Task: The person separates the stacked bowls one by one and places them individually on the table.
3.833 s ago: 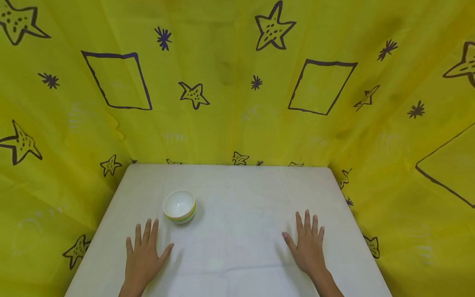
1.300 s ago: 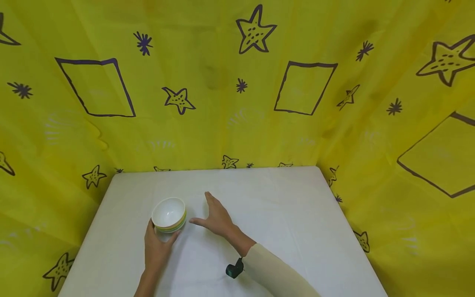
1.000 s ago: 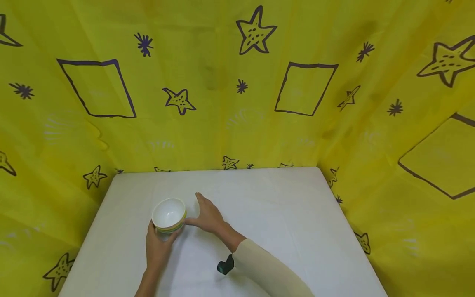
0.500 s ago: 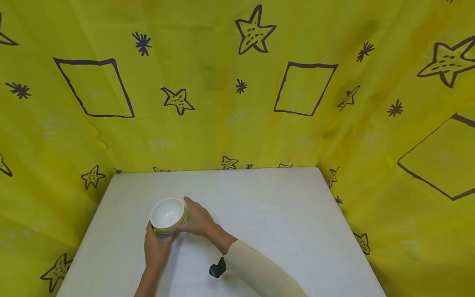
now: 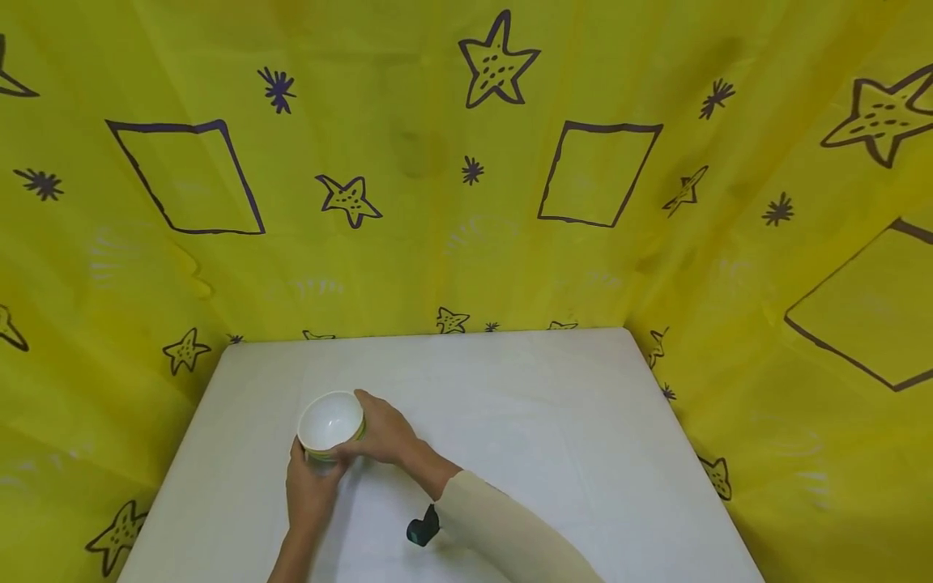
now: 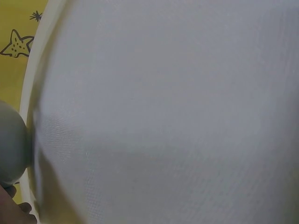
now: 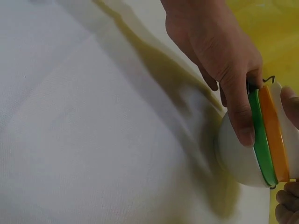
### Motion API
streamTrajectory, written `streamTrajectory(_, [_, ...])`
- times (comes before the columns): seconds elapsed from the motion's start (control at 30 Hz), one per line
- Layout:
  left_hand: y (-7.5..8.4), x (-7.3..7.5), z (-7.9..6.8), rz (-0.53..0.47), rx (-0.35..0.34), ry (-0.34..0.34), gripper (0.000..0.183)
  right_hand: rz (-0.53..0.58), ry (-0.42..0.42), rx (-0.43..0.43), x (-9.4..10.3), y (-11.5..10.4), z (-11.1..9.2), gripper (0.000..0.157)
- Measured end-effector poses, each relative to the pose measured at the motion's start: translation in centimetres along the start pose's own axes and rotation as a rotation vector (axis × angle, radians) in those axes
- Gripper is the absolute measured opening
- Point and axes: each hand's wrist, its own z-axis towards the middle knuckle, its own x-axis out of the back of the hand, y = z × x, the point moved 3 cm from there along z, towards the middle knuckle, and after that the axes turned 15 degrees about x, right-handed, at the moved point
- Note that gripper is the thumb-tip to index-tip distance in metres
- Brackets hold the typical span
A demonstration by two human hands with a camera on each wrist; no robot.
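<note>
A stack of nested bowls [image 5: 330, 423], white inside with green and orange rims on the outside, stands between both hands at the left part of the table. My left hand [image 5: 309, 490] grips it from the near left, its thumb pressed on the lower white bowl in the right wrist view. From the right, my right hand [image 5: 386, 429] holds it, thumb near and fingers round the far side, partly hidden. The left wrist view catches only a pale bowl side [image 6: 11, 144] at its edge. I cannot tell whether the base touches the cloth.
A white-covered table [image 5: 525, 453] stretches beneath the hands. Yellow curtains [image 5: 437, 267] with drawn stars and frames enclose its back and sides. A small dark device [image 5: 423, 526] sits at the right wrist, below a beige sleeve [image 5: 510, 526].
Both hands lay flat and apart at first. The left hand took hold of the bowls, then the right hand crossed leftward and closed round their right side. The bowls barely moved lately.
</note>
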Motion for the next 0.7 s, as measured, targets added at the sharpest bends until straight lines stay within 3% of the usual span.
streamTrajectory(0.3, [-0.41,0.06,0.06,-0.011,-0.030,0.020,0.095,-0.020,-0.010,0.000,-0.18,-0.47,0.46,0.098])
streamTrajectory(0.53, [-0.33,-0.02,0.15,-0.026,-0.035,-0.004,0.095,0.025,0.020,0.019,-0.08,-0.43,0.71,0.087])
streamTrajectory(0.7, [-0.39,0.00,0.11,-0.017,-0.025,-0.003,0.096,0.025,0.023,-0.012,-0.08,-0.54,0.56,0.086])
